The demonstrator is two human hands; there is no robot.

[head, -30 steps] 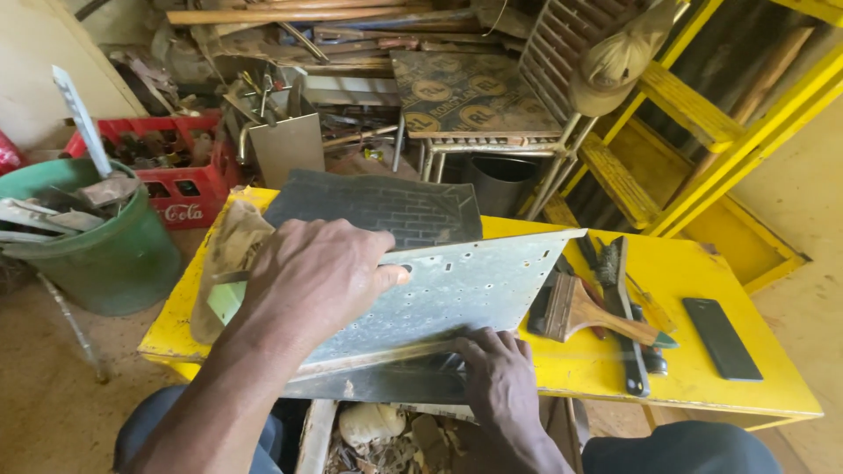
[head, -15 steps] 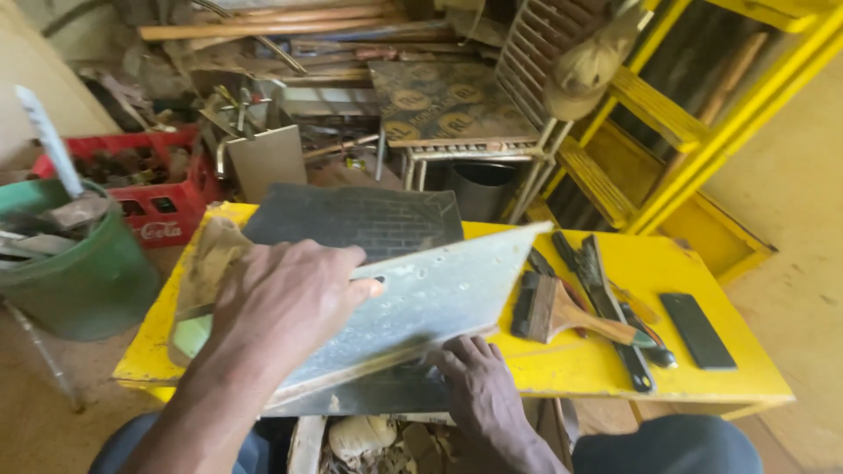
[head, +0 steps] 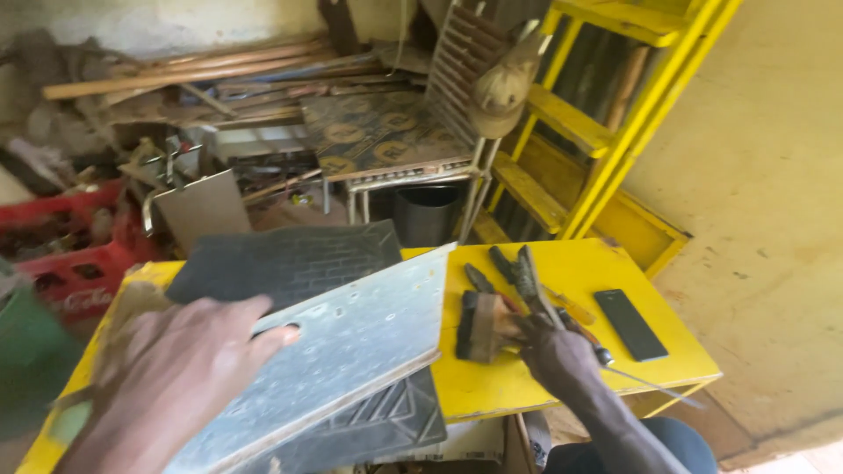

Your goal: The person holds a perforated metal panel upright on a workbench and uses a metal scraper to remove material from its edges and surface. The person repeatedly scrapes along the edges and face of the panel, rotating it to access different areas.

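Table (head: 615, 272) yellow, cluttered; left hand (head: 176, 377) flat on board (head: 351, 342); right hand (head: 553, 351) grasping brush (head: 481, 326).

Both hands are bare, with no gloves, rings or watch. The left hand (head: 189, 369) looks blurred. The right hand (head: 555, 351) joins a bare forearm without any sleeve.

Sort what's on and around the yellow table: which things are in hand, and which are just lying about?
In hand:
- grey board, under the left hand
- brush, at the right hand
- black mat beneath the board

Lying about:
- phone on the table
- pliers
- red crate
- yellow ladder
- hat
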